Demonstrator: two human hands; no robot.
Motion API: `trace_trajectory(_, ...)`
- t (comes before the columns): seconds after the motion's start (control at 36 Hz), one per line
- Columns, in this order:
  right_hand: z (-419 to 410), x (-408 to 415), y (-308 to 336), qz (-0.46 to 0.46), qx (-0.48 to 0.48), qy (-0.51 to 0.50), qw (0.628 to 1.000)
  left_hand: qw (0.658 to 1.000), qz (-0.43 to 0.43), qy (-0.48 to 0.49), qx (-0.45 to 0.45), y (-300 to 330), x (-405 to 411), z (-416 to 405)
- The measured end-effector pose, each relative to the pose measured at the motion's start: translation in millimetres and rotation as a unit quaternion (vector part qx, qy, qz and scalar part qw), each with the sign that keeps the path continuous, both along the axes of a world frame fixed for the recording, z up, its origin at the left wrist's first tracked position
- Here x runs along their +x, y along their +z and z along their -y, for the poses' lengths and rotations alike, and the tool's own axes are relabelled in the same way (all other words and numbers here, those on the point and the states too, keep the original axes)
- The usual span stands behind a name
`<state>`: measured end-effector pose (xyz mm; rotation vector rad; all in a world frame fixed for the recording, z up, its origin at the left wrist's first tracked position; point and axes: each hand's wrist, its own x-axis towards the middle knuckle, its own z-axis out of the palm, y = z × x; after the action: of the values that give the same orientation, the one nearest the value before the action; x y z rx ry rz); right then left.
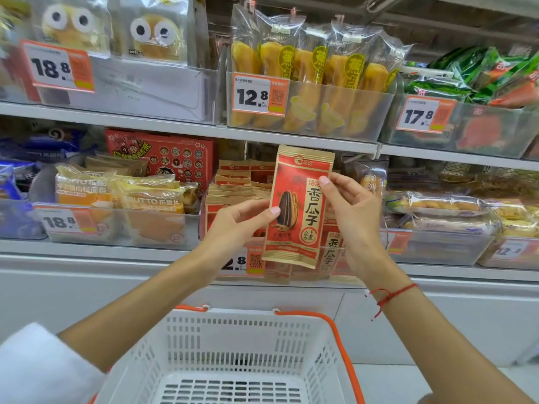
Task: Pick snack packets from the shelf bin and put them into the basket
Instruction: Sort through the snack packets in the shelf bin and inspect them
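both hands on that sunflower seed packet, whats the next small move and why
Probably lower the sunflower seed packet straight down toward the white basket. Both the left hand and the right hand pinch it upright, already clear of the shelf bin, and the basket sits directly below with nothing visible inside. One hand could let go on the way down.

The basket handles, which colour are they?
Orange. The handles arch over the white basket, seen in the head view.
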<state>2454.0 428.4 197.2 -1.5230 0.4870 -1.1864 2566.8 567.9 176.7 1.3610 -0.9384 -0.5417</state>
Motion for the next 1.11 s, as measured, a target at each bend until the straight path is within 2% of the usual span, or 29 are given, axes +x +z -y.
trace_trajectory(0.08,0.6,-0.8,1.6,0.011,0.029,0.002,1.000,1.000,0.007,0.005,0.001,-0.4,1.0,0.9)
trace_trajectory(0.19,-1.4,-1.4,1.5,-0.009,0.019,0.020,1.000,0.998,-0.004,0.044,-0.037,0.1,2.3,2.1)
trace_trajectory(0.39,-4.4,1.9,-3.1,-0.109,-0.094,0.063,0.988,0.986,-0.058,0.117,-0.107,6.2,4.7,1.8)
trace_trajectory(0.47,-7.5,4.6,-4.2,-0.125,-0.115,0.059,0.984,0.981,-0.057,0.133,-0.129,10.7,4.6,0.2)
trace_trajectory(0.58,-7.6,3.3,-3.7,-0.124,-0.101,0.067,0.985,0.982,-0.058,0.129,-0.123,8.8,4.3,0.0)
trace_trajectory(0.78,-2.6,-4.7,3.0,-0.134,-0.078,0.135,0.979,0.987,-0.038,0.122,-0.093,7.1,4.3,3.3)
trace_trajectory(0.97,-6.6,-6.2,6.4,-0.127,-0.138,0.089,0.978,0.984,0.036,0.163,-0.064,14.5,3.5,-1.8)
trace_trajectory(1.03,-11.7,-6.1,7.5,-0.110,-0.183,0.061,0.975,0.981,0.058,0.172,-0.067,20.6,2.6,-3.3)
trace_trajectory(1.11,-20.4,-5.6,7.7,-0.088,-0.255,0.047,0.962,0.984,0.047,0.162,-0.052,27.2,0.9,-3.0)
